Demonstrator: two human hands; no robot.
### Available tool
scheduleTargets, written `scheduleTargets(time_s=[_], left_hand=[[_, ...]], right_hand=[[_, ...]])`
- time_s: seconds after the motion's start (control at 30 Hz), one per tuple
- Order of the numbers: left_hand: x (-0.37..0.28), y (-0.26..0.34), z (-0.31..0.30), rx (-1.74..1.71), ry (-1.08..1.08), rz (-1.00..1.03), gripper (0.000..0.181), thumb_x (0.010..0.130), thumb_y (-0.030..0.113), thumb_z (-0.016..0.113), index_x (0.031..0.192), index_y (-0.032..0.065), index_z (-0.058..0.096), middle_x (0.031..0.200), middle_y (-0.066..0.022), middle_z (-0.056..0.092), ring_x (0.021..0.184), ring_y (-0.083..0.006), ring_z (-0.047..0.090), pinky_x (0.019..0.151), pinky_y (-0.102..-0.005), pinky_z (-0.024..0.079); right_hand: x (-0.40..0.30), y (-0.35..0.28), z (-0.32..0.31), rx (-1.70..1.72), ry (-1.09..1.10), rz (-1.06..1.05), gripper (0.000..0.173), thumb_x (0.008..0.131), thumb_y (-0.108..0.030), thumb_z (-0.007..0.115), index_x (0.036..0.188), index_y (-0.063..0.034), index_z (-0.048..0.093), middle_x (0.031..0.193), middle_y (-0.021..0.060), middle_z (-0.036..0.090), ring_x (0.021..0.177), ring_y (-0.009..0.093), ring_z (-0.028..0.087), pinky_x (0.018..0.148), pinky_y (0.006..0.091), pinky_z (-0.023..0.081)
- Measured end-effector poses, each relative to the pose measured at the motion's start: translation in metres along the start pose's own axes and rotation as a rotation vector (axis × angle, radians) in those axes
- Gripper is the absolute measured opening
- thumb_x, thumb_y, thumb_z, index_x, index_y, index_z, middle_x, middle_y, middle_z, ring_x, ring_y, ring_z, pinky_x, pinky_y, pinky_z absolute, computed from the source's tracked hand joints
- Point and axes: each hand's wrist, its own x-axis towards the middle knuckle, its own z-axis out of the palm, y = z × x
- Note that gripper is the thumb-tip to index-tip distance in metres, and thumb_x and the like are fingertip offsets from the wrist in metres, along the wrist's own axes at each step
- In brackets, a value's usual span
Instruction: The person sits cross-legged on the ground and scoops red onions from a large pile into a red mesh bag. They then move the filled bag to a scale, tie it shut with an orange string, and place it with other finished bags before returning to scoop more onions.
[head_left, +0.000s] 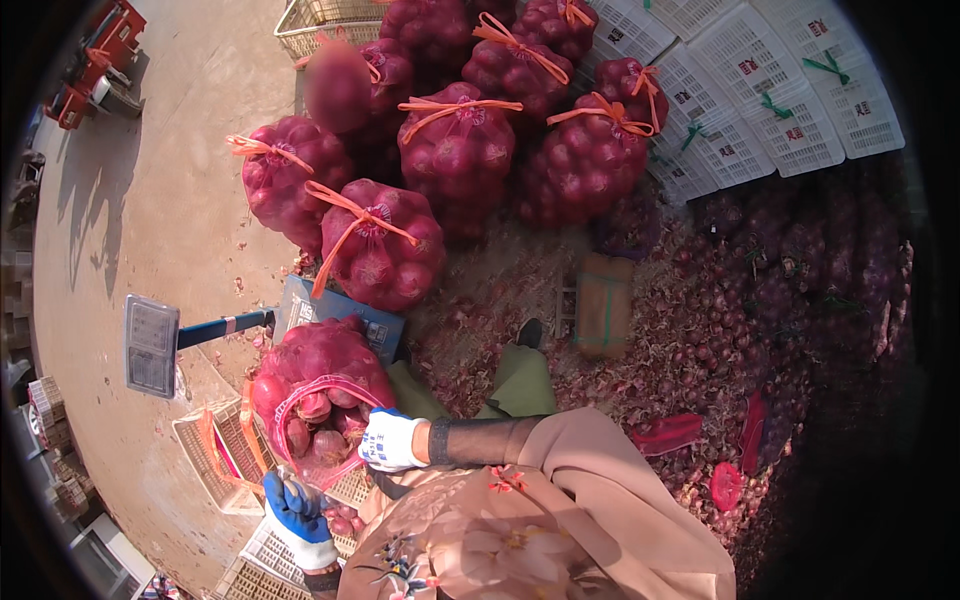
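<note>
A red mesh bag (322, 349) full of red onions stands before me, its mouth turned towards me with loose onions (330, 448) showing inside. My right hand (391, 441), in a white and blue coated work glove, grips the right side of the bag's rim. My left hand (295, 510), gloved alike, is curled at the near left of the mouth; whether mesh lies in its fingers is hidden. Orange tie strips (247, 427) hang over a cream plastic crate (217, 457) beside the bag. Behind the bag is the blue platform (386, 330) of a scale.
The scale's display (151, 345) juts left on a blue post. Several tied onion bags (457, 157) stand beyond. White crates (720, 112) are stacked far right. Loose onions and skins (697, 330) cover the right-hand floor, around a tied cardboard bundle (604, 304) and red mesh pieces (667, 435).
</note>
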Motion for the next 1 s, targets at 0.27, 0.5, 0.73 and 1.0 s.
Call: scheduleTargets(time_s=[0.27,0.5,0.73,1.0], left_hand=[[-0.125,-0.055,0.111,0.075,-0.095,-0.019,0.042,0.105,0.028,0.040,0.066,0.0143,0.034,0.056,0.0033,0.028,0.046,-0.0101,0.029,0.047,-0.0275,0.027],[-0.164,-0.095,0.189,0.271,-0.293,0.011,0.039,0.105,0.028,0.040,0.069,0.0120,0.041,0.055,0.0029,0.034,0.047,-0.0094,0.033,0.046,-0.0268,0.029],[-0.106,-0.202,0.279,0.320,-0.530,-0.322,0.041,0.103,0.029,0.044,0.066,0.0122,0.040,0.058,0.0042,0.034,0.050,-0.0103,0.033,0.050,-0.0267,0.030],[-0.105,-0.221,0.388,0.624,-0.900,-0.544,0.037,0.102,0.029,0.044,0.070,0.0105,0.044,0.063,0.0025,0.040,0.055,-0.0101,0.039,0.051,-0.0258,0.032]], right_hand=[[-0.184,-0.021,-0.015,0.208,0.011,0.132,0.038,0.088,-0.043,0.052,0.077,-0.0110,0.070,0.072,0.0096,0.069,0.065,0.029,0.068,0.059,0.0431,0.049],[-0.303,-0.038,-0.024,0.336,-0.022,0.358,0.033,0.092,-0.034,0.047,0.091,-0.0097,0.069,0.087,0.0118,0.072,0.077,0.031,0.070,0.065,0.0458,0.053],[-0.369,0.000,0.060,0.386,0.140,0.804,0.031,0.097,-0.030,0.041,0.101,-0.0109,0.065,0.096,0.0136,0.071,0.088,0.031,0.068,0.075,0.0479,0.050],[-0.407,0.006,0.062,0.623,0.402,1.339,0.035,0.095,-0.043,0.044,0.093,-0.0151,0.064,0.087,0.0132,0.070,0.080,0.035,0.067,0.073,0.0492,0.050]])
